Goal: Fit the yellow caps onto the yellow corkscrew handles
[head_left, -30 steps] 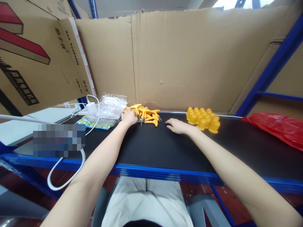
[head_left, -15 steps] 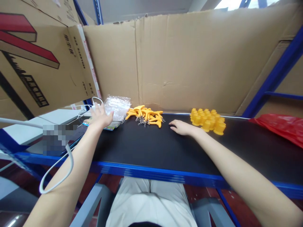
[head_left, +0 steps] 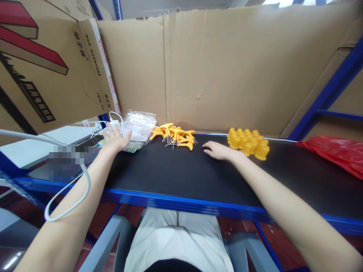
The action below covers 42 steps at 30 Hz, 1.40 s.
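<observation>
My left hand (head_left: 115, 139) lies flat with its fingers stretched out on a stack of colourful printed cards (head_left: 131, 148), just in front of a pile of clear plastic bags (head_left: 138, 124). My right hand (head_left: 216, 149) rests palm down on the black table top (head_left: 198, 173), fingers extended, empty. Between the two hands lies a heap of yellow key-shaped pieces with metal chains (head_left: 174, 136). To the right of my right hand stands a cluster of yellow cup-shaped parts (head_left: 248, 142).
A cardboard sheet (head_left: 227, 71) walls off the back of the table. A printed carton (head_left: 42, 64) hangs over the left side. A white charger and cable (head_left: 111, 124) lie at the left, the cable looping past the blue table edge (head_left: 170, 202). A red plastic bag (head_left: 334, 153) sits far right.
My left hand left the heap of yellow key pieces, moved left and settled flat on the printed cards by the plastic bags. The right hand stayed in place.
</observation>
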{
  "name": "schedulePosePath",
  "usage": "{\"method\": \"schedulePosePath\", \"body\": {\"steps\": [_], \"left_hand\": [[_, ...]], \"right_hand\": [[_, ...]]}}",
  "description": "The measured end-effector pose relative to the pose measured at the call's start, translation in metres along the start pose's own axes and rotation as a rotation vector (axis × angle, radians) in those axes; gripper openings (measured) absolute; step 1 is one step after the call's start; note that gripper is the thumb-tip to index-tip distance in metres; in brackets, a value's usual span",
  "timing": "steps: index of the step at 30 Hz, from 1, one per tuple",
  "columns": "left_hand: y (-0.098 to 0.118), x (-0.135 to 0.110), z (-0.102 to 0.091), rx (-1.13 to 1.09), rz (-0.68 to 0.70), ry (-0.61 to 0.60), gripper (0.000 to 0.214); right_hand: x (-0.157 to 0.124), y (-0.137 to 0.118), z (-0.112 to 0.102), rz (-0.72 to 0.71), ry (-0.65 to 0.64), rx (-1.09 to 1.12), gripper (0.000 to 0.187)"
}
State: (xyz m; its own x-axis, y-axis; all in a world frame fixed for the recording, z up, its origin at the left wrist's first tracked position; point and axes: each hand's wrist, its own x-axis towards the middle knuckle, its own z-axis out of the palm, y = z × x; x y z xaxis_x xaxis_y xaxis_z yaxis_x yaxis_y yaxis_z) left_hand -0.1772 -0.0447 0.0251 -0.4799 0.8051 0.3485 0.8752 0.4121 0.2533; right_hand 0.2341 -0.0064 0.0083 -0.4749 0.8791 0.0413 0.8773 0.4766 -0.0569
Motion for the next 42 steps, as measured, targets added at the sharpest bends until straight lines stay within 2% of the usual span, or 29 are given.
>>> {"method": "schedulePosePath", "body": {"steps": [1,2,7,10,13,16,18,19,23,33,42], "left_hand": [[0.009,-0.002,-0.004,-0.029,-0.017,0.021,0.085],[0.02,-0.004,-0.008,-0.05,0.022,0.017,0.083],[0.093,-0.018,-0.024,-0.139,0.302,-0.024,0.076],[0.13,-0.026,-0.018,-0.16,0.41,-0.057,0.055],[0.149,-0.035,-0.001,-0.139,0.492,-0.096,0.047],[0.15,-0.04,0.021,-0.118,0.697,-0.03,0.057],[0.143,-0.04,0.034,-0.068,0.832,-0.068,0.059],[0.14,-0.039,0.039,-0.062,0.845,-0.079,0.059],[0.131,-0.033,0.048,-0.085,0.843,-0.132,0.051],[0.136,-0.036,0.047,-0.065,0.869,-0.061,0.04],[0.135,-0.033,0.048,-0.077,0.786,-0.104,0.031]], "right_hand": [[0.0,0.0,0.0,0.001,0.0,0.0,0.041],[0.0,-0.001,-0.001,0.001,-0.001,0.0,0.041],[-0.002,-0.005,-0.004,0.014,-0.008,0.002,0.041],[-0.005,-0.008,-0.006,0.018,-0.01,-0.004,0.041],[-0.007,-0.01,-0.009,0.026,-0.022,-0.005,0.041],[-0.007,-0.01,-0.009,0.028,-0.024,-0.001,0.041],[-0.006,-0.009,-0.007,0.02,-0.016,-0.002,0.041],[-0.005,-0.009,-0.007,0.016,-0.012,-0.005,0.041],[-0.003,-0.007,-0.004,0.008,-0.013,-0.013,0.041],[0.001,-0.004,-0.001,0.01,-0.014,-0.014,0.041],[0.0,-0.005,-0.002,0.008,-0.014,-0.014,0.041]]}}
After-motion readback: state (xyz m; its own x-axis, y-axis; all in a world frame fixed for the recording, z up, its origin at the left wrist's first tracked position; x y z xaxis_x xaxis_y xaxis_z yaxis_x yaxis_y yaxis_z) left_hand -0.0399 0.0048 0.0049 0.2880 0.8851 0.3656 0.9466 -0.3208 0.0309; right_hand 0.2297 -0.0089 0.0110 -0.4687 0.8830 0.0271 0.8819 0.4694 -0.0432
